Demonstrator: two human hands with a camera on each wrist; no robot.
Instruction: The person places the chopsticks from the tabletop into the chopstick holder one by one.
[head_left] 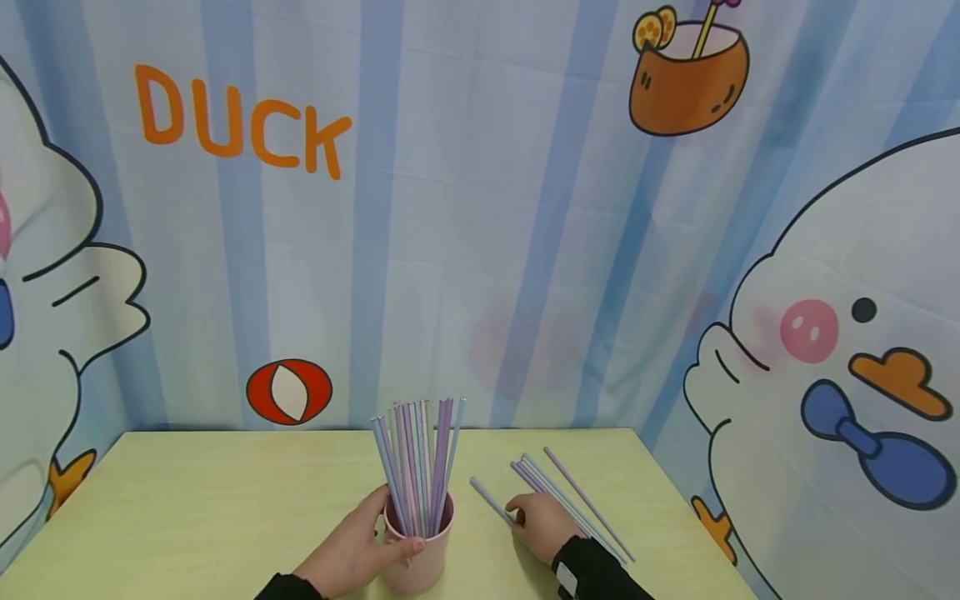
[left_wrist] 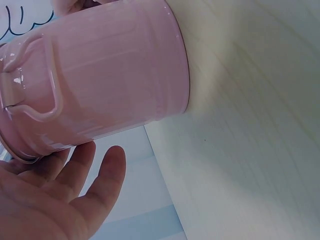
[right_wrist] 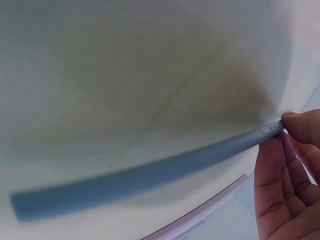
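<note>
My left hand (head_left: 348,550) holds a pink metal cup (head_left: 416,571) around its rim, thumb on the near side. Seen from the left wrist, the cup (left_wrist: 110,70) has a small looped handle, and the fingers (left_wrist: 112,165) lie along its side. A bundle of purple, blue and pale straws (head_left: 420,467) stands upright in the cup. To the right, my right hand (head_left: 546,525) pinches one end of a blue straw (right_wrist: 150,175) between thumb and fingers, low over the table. Several loose straws (head_left: 551,479) lie beside and partly under that hand.
One purple straw (head_left: 588,500) lies apart at the right of the loose ones. The pale wooden table (head_left: 225,500) ends at a striped curtain (head_left: 450,250) with duck prints behind and at the sides.
</note>
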